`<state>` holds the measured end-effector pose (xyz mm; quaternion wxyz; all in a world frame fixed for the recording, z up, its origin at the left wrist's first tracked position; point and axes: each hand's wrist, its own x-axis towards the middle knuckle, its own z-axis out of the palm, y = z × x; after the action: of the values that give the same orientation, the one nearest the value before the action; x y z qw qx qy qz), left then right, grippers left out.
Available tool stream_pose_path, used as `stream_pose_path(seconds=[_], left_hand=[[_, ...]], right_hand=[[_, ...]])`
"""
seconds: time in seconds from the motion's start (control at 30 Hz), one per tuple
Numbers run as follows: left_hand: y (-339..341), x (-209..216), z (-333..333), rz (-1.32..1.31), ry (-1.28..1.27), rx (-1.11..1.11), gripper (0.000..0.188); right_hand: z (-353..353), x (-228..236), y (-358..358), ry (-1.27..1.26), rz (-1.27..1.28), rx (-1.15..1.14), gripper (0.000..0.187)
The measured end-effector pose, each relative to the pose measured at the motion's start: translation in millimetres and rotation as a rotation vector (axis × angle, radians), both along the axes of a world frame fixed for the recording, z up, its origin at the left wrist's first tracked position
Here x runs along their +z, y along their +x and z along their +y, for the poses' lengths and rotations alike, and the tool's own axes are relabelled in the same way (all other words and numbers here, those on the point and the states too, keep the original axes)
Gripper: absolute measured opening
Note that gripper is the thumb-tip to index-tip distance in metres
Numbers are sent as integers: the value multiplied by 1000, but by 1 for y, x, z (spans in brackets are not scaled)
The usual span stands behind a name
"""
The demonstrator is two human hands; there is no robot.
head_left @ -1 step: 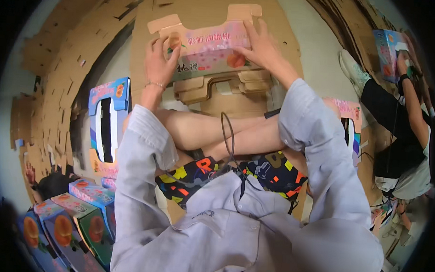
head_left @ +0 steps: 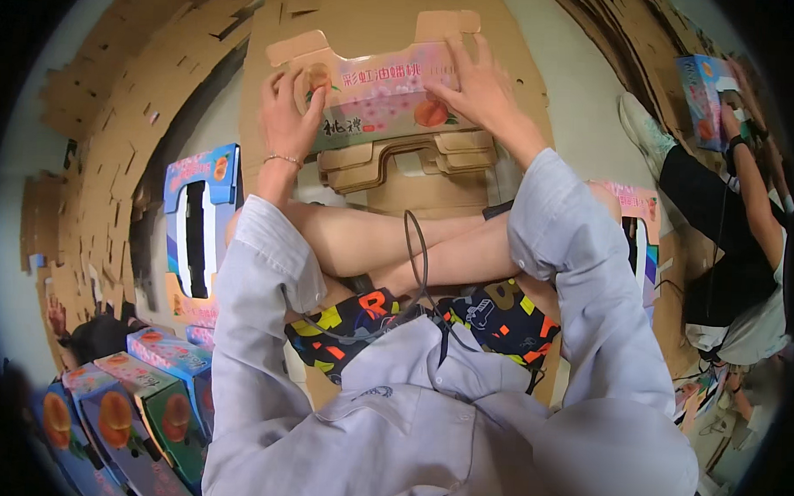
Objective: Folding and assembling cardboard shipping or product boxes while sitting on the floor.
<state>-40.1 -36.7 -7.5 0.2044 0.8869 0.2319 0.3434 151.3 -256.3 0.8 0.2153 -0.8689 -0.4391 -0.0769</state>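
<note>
In front of my crossed legs is a pink printed cardboard carton (head_left: 380,103) with peach pictures, blossoms and two flaps standing up along its far edge. My left hand (head_left: 290,113) grips its left end, thumb and fingers spread around the corner. At the opposite end my right hand (head_left: 486,89) has its thumb on the printed face and its fingers at the upper edge. Fingertips of both hands are partly hidden. Just nearer to me lies a stack of brown cut cardboard blanks (head_left: 466,154), plain side up.
Blue and pink cartons with cut-outs (head_left: 200,175) lie to my left, and finished-looking boxes (head_left: 116,413) stand in a row at lower left. Another printed carton (head_left: 636,204) is by my right knee. A co-worker at right handles a blue carton (head_left: 701,101). A dark cable (head_left: 421,249) hangs over my legs.
</note>
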Motion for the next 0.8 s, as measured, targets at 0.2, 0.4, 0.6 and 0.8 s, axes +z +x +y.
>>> stream_pose_path(seconds=[0.2,0.4,0.6,0.8], left_hand=[[12,43,-13,-73,528,81,38],[38,46,-21,-50,793,93,32],[33,0,-47,464,398,-20,41],[12,-50,-66,373,276,-23,39]], right_hand=[[-5,20,-22,209,-78,-107,75],[3,35,-14,527,-32,-127,70],[29,6,-20,250,-68,-75,58],[8,-51,-49,127,-43,-51,45]])
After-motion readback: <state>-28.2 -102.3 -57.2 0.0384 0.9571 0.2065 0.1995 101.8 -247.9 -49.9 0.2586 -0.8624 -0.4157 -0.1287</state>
